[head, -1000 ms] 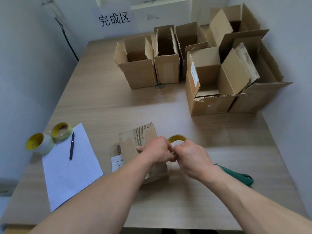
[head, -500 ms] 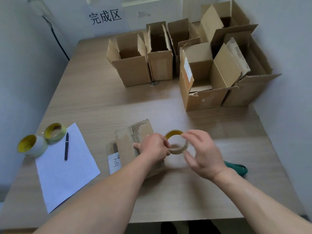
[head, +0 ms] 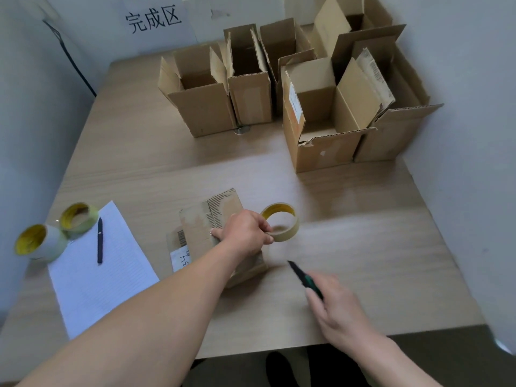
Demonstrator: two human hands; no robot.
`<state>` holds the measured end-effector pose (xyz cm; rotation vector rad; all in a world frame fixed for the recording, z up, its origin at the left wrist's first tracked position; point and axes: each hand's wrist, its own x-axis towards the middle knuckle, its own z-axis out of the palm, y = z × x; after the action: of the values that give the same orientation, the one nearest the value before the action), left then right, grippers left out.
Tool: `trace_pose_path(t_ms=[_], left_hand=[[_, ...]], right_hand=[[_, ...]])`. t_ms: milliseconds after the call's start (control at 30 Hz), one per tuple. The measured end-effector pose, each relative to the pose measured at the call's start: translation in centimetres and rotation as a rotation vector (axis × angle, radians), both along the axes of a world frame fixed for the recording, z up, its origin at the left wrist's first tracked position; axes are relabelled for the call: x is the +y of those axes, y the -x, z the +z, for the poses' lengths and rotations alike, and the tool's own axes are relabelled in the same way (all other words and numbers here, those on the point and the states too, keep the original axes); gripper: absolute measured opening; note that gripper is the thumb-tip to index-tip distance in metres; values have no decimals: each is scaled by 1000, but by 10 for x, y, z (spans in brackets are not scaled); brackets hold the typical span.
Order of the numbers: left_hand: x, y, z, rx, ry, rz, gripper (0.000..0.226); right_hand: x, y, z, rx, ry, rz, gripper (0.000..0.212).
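The flattened brown corrugated cardboard box [head: 201, 227] is showing a matt, rough face with torn paper patches. The tan tape roll with a yellow core [head: 289, 233] is looking smooth, faintly glossy. The dark green plastic cutter [head: 303, 276] is appearing blurred. The pale wood-grain tabletop [head: 363, 219] is looking matt, the white paper sheet [head: 97, 289] smooth.

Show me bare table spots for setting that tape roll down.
Bare wooden table runs in a wide band between the open brown cardboard boxes and the flattened cardboard piece. More lies right of the tan tape roll. Crowded: the back right with boxes, front left with white paper sheet, dark pen and two yellow-cored rolls.
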<state>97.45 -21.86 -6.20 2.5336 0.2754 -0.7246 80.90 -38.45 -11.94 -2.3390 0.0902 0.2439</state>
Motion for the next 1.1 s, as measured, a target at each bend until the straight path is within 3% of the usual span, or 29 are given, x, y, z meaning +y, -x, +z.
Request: trace_pose_path(t_ms=[300,933,1100], left_hand=[[-1,-2,3,5,-14,-33,15],[-2,0,3,-29,-28,-39,17],[-1,0,1,-45,-23,-32,16]], right_hand=[[31,-32,8,-18,6,90,33],[26,-36,12,-32,92,173,38],[27,-40,15,-14,122,196,30]])
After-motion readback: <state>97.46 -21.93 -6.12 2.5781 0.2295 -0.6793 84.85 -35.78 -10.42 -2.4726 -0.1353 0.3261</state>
